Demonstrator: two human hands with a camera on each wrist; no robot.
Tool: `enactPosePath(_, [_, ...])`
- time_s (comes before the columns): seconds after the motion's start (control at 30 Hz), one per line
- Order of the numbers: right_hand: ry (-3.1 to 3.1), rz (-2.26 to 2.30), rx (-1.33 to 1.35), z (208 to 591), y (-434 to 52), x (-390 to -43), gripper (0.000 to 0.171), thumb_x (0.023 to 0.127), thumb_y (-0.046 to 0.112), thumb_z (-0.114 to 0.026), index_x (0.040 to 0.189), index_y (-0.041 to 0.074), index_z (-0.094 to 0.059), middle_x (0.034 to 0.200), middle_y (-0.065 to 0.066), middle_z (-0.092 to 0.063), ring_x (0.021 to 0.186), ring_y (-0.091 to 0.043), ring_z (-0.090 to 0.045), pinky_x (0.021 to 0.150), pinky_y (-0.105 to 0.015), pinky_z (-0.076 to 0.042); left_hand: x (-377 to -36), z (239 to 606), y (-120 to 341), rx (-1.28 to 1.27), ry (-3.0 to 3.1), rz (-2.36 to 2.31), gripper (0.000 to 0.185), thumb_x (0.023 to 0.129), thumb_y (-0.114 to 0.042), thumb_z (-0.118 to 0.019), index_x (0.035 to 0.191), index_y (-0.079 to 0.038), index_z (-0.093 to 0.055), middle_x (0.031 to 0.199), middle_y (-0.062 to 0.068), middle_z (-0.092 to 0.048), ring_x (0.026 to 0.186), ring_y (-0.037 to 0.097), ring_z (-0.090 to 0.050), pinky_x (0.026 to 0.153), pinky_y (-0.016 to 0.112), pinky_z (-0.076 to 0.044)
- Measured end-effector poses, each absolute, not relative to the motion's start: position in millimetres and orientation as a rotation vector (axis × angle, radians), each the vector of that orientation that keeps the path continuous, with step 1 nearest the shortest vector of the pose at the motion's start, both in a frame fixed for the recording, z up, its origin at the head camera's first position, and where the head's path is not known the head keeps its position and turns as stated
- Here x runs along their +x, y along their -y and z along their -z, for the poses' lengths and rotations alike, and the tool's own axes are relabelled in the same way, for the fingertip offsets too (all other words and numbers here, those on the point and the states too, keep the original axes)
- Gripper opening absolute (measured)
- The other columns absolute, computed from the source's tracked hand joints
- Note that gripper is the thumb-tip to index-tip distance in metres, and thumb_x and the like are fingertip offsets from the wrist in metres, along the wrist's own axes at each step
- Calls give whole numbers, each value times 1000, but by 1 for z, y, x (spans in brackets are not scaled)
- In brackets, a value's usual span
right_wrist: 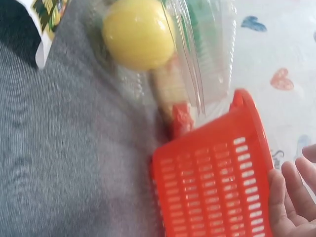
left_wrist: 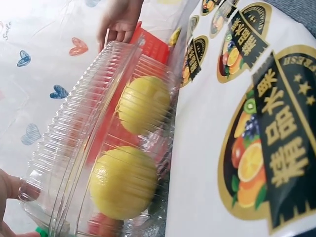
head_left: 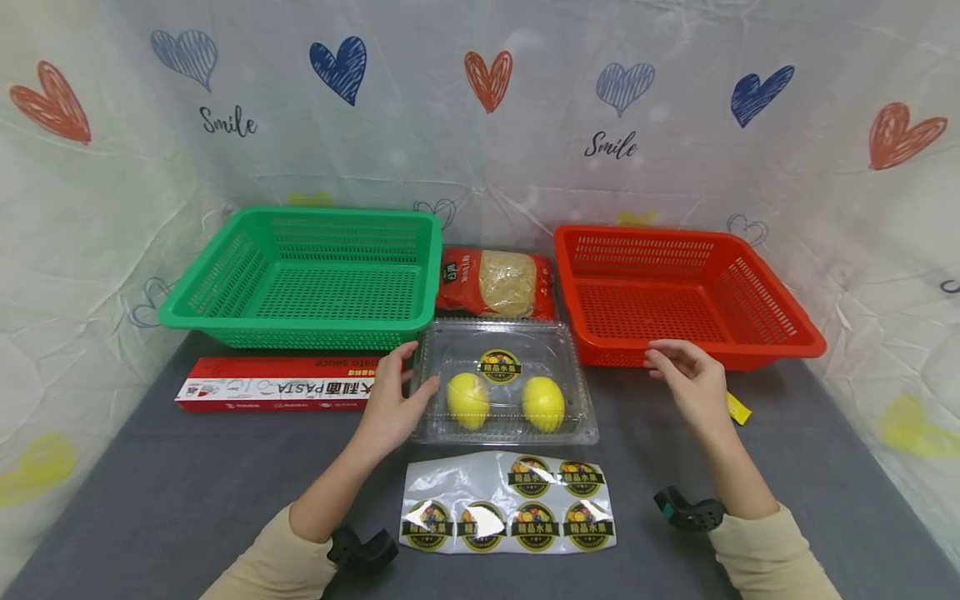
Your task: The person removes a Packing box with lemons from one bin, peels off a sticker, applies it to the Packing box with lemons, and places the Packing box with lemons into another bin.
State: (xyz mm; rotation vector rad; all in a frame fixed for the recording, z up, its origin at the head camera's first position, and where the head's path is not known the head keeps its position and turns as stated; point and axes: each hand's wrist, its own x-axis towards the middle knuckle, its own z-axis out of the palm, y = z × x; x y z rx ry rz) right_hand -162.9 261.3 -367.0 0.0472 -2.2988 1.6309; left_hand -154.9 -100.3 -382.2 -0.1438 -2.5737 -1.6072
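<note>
A clear plastic clamshell box [head_left: 504, 333] lies closed on the grey table with two yellow lemons [head_left: 468, 398] [head_left: 543, 403] inside and a round fruit sticker [head_left: 500, 365] on its lid. My left hand [head_left: 395, 398] touches the box's left edge, thumb and fingers [left_wrist: 19, 190] against the plastic. My right hand [head_left: 686, 375] hovers with relaxed fingers in front of the red basket [head_left: 780, 329], holding nothing. A sheet of round fruit stickers [head_left: 510, 504] lies in front of the box. The lemons [left_wrist: 143, 103] [right_wrist: 138, 32] also show through the ribbed plastic in both wrist views.
A green basket [head_left: 225, 312] stands at the back left, with a red pasta box [head_left: 277, 385] in front of it. A red bag of noodles [head_left: 497, 283] lies between the baskets. A small yellow item [head_left: 738, 408] lies by my right hand. A heart-printed sheet encloses the table.
</note>
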Motion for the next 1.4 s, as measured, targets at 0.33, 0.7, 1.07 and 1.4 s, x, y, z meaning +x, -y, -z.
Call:
enactPosePath(0.33, [2216, -1729, -8, 376, -282, -165, 29, 88, 16, -61, 106, -6, -60, 86, 6, -66, 75, -4, -64, 68, -16, -51, -154, 383, 99, -102, 2600, 1666, 59, 89, -14, -57, 139, -3, -27, 136, 21, -28, 120, 42, -41, 97, 49, -36])
enactPosePath(0.7, [2076, -1920, -170, 446, -347, -205, 42, 82, 29, -68, 111, -1, -61, 97, -8, -66, 86, -19, -65, 71, -23, -51, -156, 388, 101, -62, 2551, 1817, 59, 91, -17, -55, 140, -6, -25, 141, 18, -23, 124, 40, -37, 96, 49, -37])
enactPosePath(1.07, [1985, -2063, -299, 449, -360, -203, 45, 82, 32, -68, 112, 0, -61, 95, -5, -67, 84, -13, -66, 71, -23, -50, -156, 389, 100, -60, 2506, 1916, 68, 90, -18, -57, 144, -11, -17, 147, 14, -16, 127, 39, -33, 95, 51, -37])
enactPosePath(1.4, [1862, -2198, -409, 448, -363, -204, 43, 80, 36, -69, 107, 3, -62, 89, -4, -68, 79, -15, -67, 71, -26, -52, -154, 382, 96, -117, 2551, 1927, 78, 88, -16, -60, 147, -12, -10, 149, 19, -6, 128, 46, -25, 96, 54, -34])
